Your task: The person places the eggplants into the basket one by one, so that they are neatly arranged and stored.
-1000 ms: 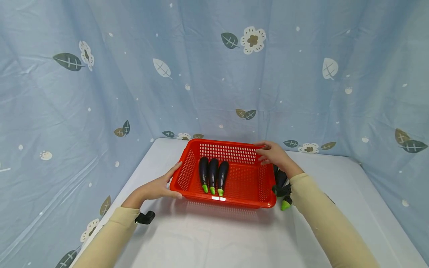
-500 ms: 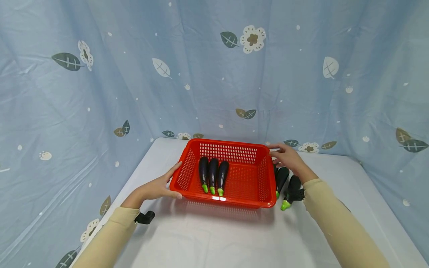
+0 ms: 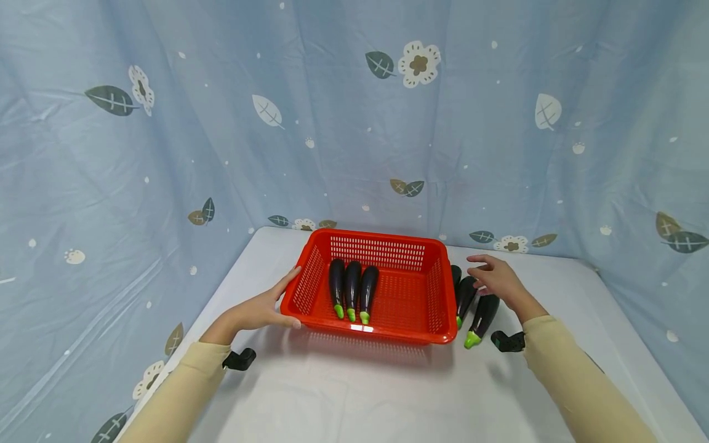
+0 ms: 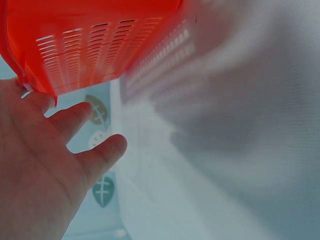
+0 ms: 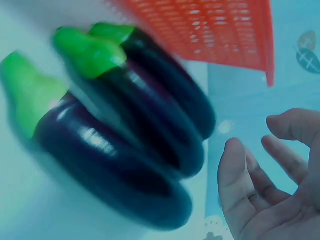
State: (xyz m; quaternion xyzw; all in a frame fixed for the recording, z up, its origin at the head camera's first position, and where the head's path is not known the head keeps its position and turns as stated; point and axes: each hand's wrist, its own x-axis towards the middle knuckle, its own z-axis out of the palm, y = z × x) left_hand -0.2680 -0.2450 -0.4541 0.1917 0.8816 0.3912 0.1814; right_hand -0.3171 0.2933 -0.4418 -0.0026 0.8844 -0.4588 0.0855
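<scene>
A red plastic basket (image 3: pixel 399 335) with slotted walls stands on the white table. Inside, toward its left, three dark eggplants (image 3: pixel 352 286) lie side by side with their green ends toward me. My left hand (image 3: pixel 257 311) rests against the basket's left end, fingers spread and fairly straight, thumb near the front corner. Outside the right wall lie three more eggplants, the outermost one (image 5: pixel 110 160) largest in the right wrist view. Just over their far ends is my right hand (image 3: pixel 498 280), holding nothing, its fingers loosely bent and apart from the thumb.
A blue curtain (image 3: pixel 354 123) printed with leaves and flowers hangs behind the table and along its sides. The white tablecloth (image 3: pixel 354 400) stretches in front of the basket and to its right.
My right hand has moved right, from over the basket's right end out to above the outer eggplants, uncovering them. My left hand and the basket have stayed put.
</scene>
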